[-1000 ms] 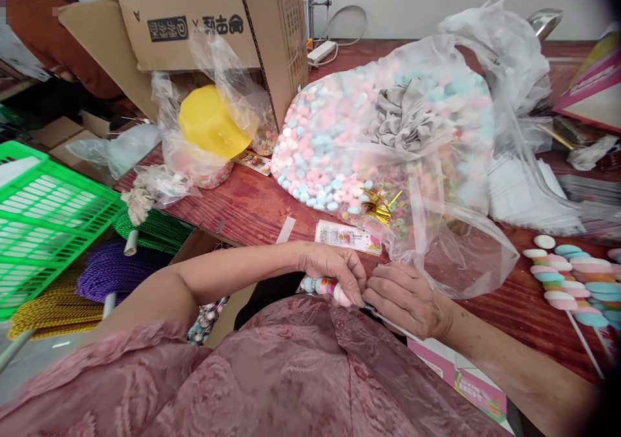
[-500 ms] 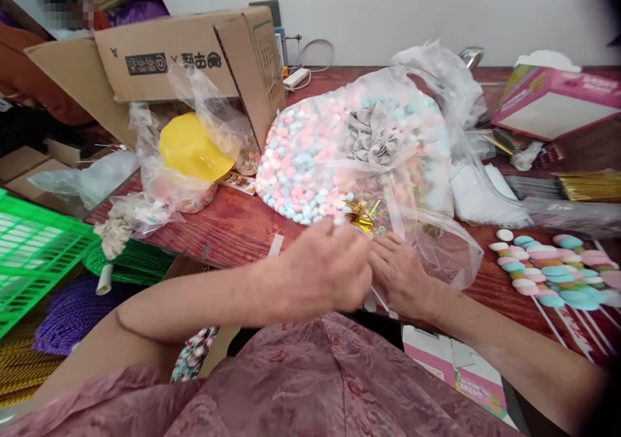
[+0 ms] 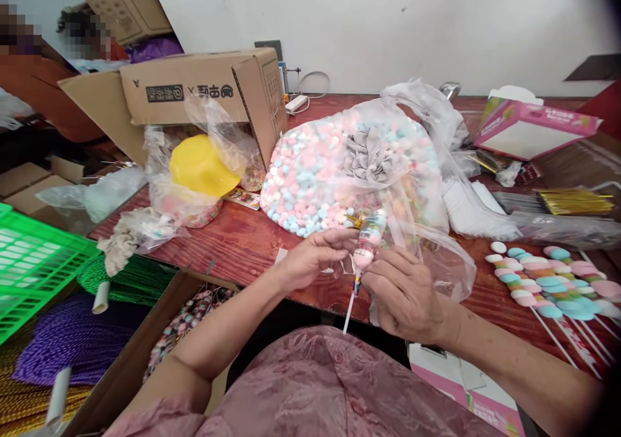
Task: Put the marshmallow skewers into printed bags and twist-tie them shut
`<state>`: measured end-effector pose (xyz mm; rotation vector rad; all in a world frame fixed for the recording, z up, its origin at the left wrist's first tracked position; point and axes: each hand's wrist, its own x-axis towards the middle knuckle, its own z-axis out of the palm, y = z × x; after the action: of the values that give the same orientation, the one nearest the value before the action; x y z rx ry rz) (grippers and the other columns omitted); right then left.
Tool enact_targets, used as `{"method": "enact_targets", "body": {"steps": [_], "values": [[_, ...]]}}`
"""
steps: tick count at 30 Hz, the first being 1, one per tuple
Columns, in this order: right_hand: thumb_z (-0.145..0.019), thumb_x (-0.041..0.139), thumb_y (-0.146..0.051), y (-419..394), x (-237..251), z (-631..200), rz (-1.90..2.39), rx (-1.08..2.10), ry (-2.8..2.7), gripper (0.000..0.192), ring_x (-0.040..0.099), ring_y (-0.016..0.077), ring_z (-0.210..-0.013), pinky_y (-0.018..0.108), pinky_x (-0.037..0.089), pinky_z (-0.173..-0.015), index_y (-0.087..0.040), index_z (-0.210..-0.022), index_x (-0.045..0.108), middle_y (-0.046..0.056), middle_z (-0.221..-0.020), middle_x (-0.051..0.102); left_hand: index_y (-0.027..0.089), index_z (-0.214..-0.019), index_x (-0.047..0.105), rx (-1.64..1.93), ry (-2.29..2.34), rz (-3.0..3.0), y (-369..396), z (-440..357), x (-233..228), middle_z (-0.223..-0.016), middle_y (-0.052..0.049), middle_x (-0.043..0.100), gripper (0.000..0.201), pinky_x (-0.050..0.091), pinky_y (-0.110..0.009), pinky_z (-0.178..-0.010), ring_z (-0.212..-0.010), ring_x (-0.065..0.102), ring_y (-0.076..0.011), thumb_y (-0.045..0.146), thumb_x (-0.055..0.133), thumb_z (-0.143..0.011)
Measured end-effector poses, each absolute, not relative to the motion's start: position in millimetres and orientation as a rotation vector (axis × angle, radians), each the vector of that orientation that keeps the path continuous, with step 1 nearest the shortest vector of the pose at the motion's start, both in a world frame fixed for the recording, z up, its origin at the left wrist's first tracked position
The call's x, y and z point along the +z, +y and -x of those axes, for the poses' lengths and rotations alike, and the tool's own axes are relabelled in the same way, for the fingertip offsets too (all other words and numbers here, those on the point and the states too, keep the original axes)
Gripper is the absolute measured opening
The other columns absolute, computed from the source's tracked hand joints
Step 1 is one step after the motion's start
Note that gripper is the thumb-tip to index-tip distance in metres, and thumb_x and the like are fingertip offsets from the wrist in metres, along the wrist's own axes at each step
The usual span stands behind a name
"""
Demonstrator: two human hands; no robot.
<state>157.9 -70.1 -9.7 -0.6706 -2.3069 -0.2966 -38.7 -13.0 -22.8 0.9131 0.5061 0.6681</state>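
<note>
From the head camera, both hands meet over the near edge of the red wooden table (image 3: 252,230). The right hand (image 3: 405,295) pinches a candy stick (image 3: 366,243) between thumb and fingertips, closed on it just below the wrapped candy, where a small dark band sits. The stick stands nearly upright and tilts a little to the right at the top; its pastel candy rises above the grip, while the thin white stick hangs below the hand toward the pink shirt (image 3: 320,392). The left hand (image 3: 315,259) is just beside it on the left, fingers curled and reaching to the lower part of the candy; whether they press on the wrapper or only touch it cannot be told.

Right behind the hands lies a big clear bag (image 3: 315,178) full of pink, blue and white sweets, with loose plastic spilling toward the right hand. To its left a yellow bowl (image 3: 201,165) sits inside another plastic bag, in front of an open cardboard box (image 3: 194,88) lying on its side. At the right edge, a row of finished candy sticks (image 3: 543,278) lies flat on the table, well apart from the hands. A pink box (image 3: 528,130) is at the far right. Lower left shows a green basket (image 3: 29,262) and rolls of purple cord (image 3: 72,340).
</note>
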Motion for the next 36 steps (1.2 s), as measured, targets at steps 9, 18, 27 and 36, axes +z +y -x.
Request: {"method": "enact_targets", "body": {"steps": [9,18,27,36], "values": [[-0.077,0.041,-0.006,-54.3,-19.9,-160.6,0.72,-0.334,-2.202,0.021,0.052,0.02,-0.067,0.034,0.038,-0.063,-0.02,-0.085,0.052,0.004,-0.068,0.059,0.02,-0.083,0.08,0.124,0.39,-1.293,-22.0,39.0,-7.9,-0.077,-0.007,0.073,0.02,0.047,-0.026,-0.057,-0.064,0.062,-0.016,0.036,0.075,-0.072],[-0.079,0.043,-0.005,-57.6,-28.9,-154.1,0.725,-0.259,-2.128,0.02,0.052,0.0198,-0.069,0.033,0.036,-0.062,-0.02,-0.089,0.052,0.005,-0.071,0.059,0.02,-0.077,0.08,0.813,0.567,-1.215,-22.1,39.7,-20.4,-0.099,-0.008,0.07,0.011,0.049,-0.03,-0.079,-0.087,0.063,-0.0179,0.029,0.08,-0.071],[-0.081,0.048,-0.004,-51.2,-53.6,-151.4,0.775,-0.171,-1.95,0.019,0.056,0.0186,-0.073,0.034,0.042,-0.069,-0.02,-0.09,0.053,0.006,-0.081,0.064,0.022,-0.114,0.07,0.781,0.54,-1.026,-42.5,28.9,-45.4,-0.098,-0.005,0.068,0.044,0.047,-0.032,-0.089,-0.091,0.061,-0.0165,0.035,0.08,-0.073],[-0.078,0.06,-0.022,-52.7,-55.7,-143.7,1.144,0.838,-1.421,0.016,0.041,0.0114,-0.057,0.027,0.031,-0.056,-0.019,-0.064,0.054,-0.003,-0.058,0.049,0.012,-0.105,0.065,0.988,0.856,-2.221,-41.8,30.8,-54.8,-0.091,-0.009,0.068,0.023,0.05,-0.031,-0.08,-0.084,0.061,-0.0173,0.023,0.049,-0.095]]}}
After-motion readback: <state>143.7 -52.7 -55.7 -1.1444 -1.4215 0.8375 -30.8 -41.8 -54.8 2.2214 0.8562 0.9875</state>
